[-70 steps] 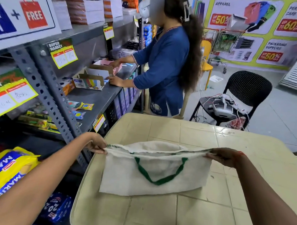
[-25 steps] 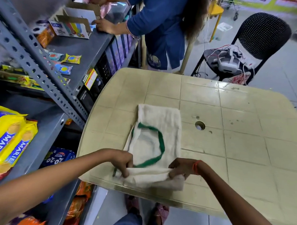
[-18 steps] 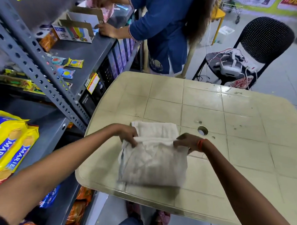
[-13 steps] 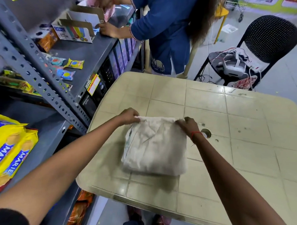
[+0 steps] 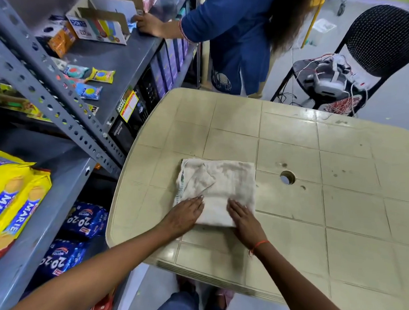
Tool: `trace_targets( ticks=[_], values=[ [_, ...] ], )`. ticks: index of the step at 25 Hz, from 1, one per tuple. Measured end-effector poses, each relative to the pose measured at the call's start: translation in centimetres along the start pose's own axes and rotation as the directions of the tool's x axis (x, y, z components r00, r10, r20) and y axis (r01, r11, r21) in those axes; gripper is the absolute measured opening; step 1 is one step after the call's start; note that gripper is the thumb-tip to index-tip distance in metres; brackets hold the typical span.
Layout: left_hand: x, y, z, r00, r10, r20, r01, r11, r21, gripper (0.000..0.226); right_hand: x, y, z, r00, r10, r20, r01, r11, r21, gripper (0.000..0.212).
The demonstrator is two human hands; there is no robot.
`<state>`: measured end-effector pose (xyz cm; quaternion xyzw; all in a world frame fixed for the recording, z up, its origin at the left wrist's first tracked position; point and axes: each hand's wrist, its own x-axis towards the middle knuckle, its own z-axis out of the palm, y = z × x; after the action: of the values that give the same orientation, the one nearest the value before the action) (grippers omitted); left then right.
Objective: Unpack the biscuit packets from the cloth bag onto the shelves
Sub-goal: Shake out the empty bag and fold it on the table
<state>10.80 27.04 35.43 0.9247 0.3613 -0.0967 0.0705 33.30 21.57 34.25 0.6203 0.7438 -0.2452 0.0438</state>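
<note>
The white cloth bag [image 5: 223,183] lies folded into a flat square on the beige table [image 5: 313,206]. My left hand [image 5: 184,215] rests flat on its near left corner, fingers spread. My right hand [image 5: 241,217] lies flat on its near right corner. Neither hand grips anything. Yellow Marie biscuit packets [image 5: 11,198] sit on the grey shelf [image 5: 55,214] at the left. Blue 20-20 biscuit packets [image 5: 83,222] lie on the shelf below.
A person in blue [image 5: 232,39] stands at the far end of the rack, hands by an open carton [image 5: 99,23]. Small sachets [image 5: 94,79] lie on the upper shelf. A black chair [image 5: 376,50] with a device and wires stands behind the table. The table has a centre hole [image 5: 287,177].
The bag went from spread out to folded twice into a square. My hands have let go of its far edge and moved back to press flat on its near edge.
</note>
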Motion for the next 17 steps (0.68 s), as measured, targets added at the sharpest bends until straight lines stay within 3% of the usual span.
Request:
trace_targets(
  ticks=[2,3,5,7,9,13,15,17],
  values=[
    [0.6,-0.7,-1.9,0.989,-0.055,0.136,0.088,0.965,-0.247,0.041,0.6,-0.3,-2.3,0.993,0.115,0.013,-0.115,0.97,0.212,0.034],
    [0.5,-1.0,-2.7,0.976,-0.084,0.201,0.158,0.909,-0.385,0.036,0.8,-0.2,-3.8,0.984,0.154,0.089,-0.175,0.936,0.305,0.023],
    [0.2,-2.1,-4.3,0.937,-0.081,0.341,0.273,0.778,-0.566,0.029,1.1,0.6,-6.7,0.941,0.17,0.292,-0.278,0.882,0.381,0.024],
    [0.3,-3.6,-5.7,0.91,-0.068,0.409,0.328,0.722,-0.61,0.024,1.5,1.2,-8.7,0.897,0.222,0.383,-0.374,0.841,0.39,0.031],
    [1.3,-4.7,-6.7,0.906,-0.11,0.408,0.356,0.718,-0.598,0.021,2.4,1.7,-9.3,0.884,0.292,0.364,-0.434,0.8,0.413,0.035],
    [4.7,-5.9,-7.2,0.908,-0.165,0.385,0.401,0.61,-0.684,0.024,3.7,2.0,-7.8,0.855,0.452,0.255,-0.517,0.712,0.475,0.042],
    [6.1,-5.8,-6.4,0.905,-0.156,0.396,0.384,0.699,-0.603,0.035,4.1,2.3,-6.2,0.842,0.532,0.084,-0.493,0.699,0.518,0.036],
    [6.7,-5.8,-5.5,0.883,-0.188,0.429,0.406,0.764,-0.501,0.042,4.1,2.4,-4.6,0.814,0.579,0.041,-0.468,0.612,0.638,0.031]
  ],
)
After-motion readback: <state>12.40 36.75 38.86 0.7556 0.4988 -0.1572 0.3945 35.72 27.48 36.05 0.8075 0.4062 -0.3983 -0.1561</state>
